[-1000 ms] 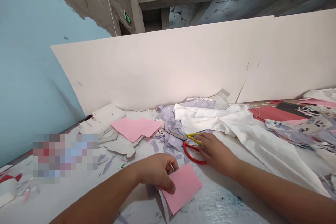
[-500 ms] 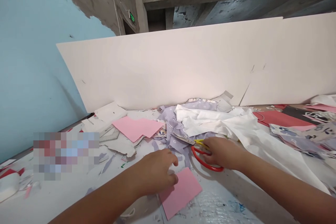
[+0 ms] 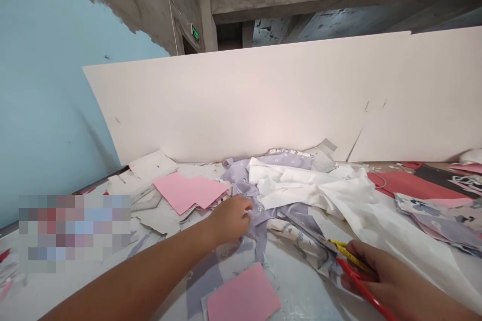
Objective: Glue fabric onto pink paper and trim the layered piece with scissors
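The scissors [image 3: 330, 246] are at the right, the right hand's [image 3: 387, 273] fingers clamped on their red and yellow handles, the blades pointing over patterned cloth [image 3: 291, 235] toward the lavender cloth [image 3: 259, 213], where the left hand's [image 3: 230, 218] fingers curl, whether pinching it I cannot tell. Open white tabletop [image 3: 297, 283] separates the scissors from a pink card [image 3: 244, 295], its near edge cut off from view. White cloth [image 3: 301, 183] crowds their far side; a white panel [image 3: 256, 105] bounds the back.
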Demonstrator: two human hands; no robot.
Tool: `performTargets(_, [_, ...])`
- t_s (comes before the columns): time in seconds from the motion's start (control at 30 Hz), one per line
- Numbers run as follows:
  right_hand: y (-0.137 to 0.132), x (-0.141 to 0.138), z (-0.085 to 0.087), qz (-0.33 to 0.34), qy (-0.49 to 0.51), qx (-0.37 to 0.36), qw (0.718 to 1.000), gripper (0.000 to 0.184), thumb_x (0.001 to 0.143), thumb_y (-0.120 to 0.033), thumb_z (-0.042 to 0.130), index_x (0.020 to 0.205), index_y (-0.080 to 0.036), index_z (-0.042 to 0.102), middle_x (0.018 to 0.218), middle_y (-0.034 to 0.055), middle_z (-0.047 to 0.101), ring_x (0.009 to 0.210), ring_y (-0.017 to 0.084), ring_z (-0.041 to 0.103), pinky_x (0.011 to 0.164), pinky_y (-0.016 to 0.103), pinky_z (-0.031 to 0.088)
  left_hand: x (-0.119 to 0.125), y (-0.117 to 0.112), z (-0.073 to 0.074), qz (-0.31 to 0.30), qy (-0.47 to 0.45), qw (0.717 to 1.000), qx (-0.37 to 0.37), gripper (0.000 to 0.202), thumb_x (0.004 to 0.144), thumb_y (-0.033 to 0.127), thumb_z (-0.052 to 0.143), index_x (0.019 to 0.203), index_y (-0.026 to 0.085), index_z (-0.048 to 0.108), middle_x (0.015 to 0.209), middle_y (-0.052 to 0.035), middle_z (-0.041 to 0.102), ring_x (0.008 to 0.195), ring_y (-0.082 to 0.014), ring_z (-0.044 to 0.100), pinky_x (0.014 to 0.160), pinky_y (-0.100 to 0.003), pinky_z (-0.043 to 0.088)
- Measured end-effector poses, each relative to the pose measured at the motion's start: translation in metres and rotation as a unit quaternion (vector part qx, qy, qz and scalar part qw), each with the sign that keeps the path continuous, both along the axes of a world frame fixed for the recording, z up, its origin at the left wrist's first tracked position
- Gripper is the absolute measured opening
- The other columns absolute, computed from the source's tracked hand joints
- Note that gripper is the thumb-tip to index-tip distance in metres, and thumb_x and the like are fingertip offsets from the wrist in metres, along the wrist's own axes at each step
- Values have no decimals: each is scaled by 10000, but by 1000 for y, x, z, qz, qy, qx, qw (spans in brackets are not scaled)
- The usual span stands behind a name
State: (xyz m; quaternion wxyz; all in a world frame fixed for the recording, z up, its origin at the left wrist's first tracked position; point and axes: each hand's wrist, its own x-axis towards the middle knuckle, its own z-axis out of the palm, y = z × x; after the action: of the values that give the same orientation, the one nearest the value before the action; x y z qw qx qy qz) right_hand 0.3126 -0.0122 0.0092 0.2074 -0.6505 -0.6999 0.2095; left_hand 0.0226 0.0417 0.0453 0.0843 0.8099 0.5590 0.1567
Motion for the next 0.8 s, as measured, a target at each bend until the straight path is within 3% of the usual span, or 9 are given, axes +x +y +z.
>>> performTargets(0.1, [0, 3, 1, 25, 5, -27, 999, 168, 658, -384, 547, 684, -218, 541, 664, 14, 623, 606, 186, 543, 499, 232, 355, 26, 31, 2, -5, 13, 1000, 13, 303, 766, 301, 372, 1003, 231, 547, 1044, -46, 557, 904, -189, 524, 683, -264, 380])
performTargets(0.17, [-1, 4, 3, 31, 10, -32, 999, 154, 659, -369, 540, 701, -221, 550, 685, 16, 632, 619, 186, 543, 506, 232, 348, 42, 49, 2, -3, 22, 1000, 17, 304, 750, 315, 392, 984, 205, 551, 1015, -71, 565, 877, -206, 532, 647, -271, 376])
performTargets(0.3, [-2, 3, 7, 37, 9, -44, 998, 103, 632, -303, 543, 686, -217, 556, 659, 11, 631, 602, 174, 538, 497, 225, 327, 64, 75, 0, -12, 46, 999, -2, 108, 645, 266, 490, 647, 179, 554, 649, -38, 566, 604, -180, 527, 503, -249, 320])
performTargets(0.4, [-4, -1, 10, 27, 5, -48, 998, 103, 618, -273, 541, 700, -218, 568, 643, 6, 631, 572, 162, 532, 492, 223, 323, 65, 90, 6, -19, 44, 999, 8, 96, 639, 218, 461, 551, 182, 470, 552, -1, 493, 506, -137, 461, 452, -229, 267])
performTargets(0.53, [-7, -5, 14, 17, 4, -42, 999, 123, 605, -273, 548, 706, -213, 582, 643, 9, 635, 559, 157, 534, 478, 217, 325, 40, 107, 37, -1, 14, 998, 65, 91, 666, 205, 408, 575, 190, 407, 576, 22, 449, 525, -113, 419, 452, -219, 253])
performTargets(0.67, [-8, -1, 9, 26, -10, 16, 999, 133, 598, -266, 558, 721, -222, 586, 702, 17, 646, 609, 171, 554, 517, 220, 365, -11, 114, 71, 46, -2, 992, 113, 66, 648, 192, 405, 590, 196, 375, 559, 34, 409, 497, -104, 375, 439, -214, 247])
performTargets(0.8, [-3, 7, 1, 35, -27, 72, 996, 185, 636, -263, 523, 812, -242, 578, 824, 30, 647, 728, 200, 581, 596, 234, 407, -56, 104, 88, 96, -4, 987, 131, 40, 643, 192, 401, 603, 196, 404, 622, 23, 510, 450, -95, 351, 409, -216, 252])
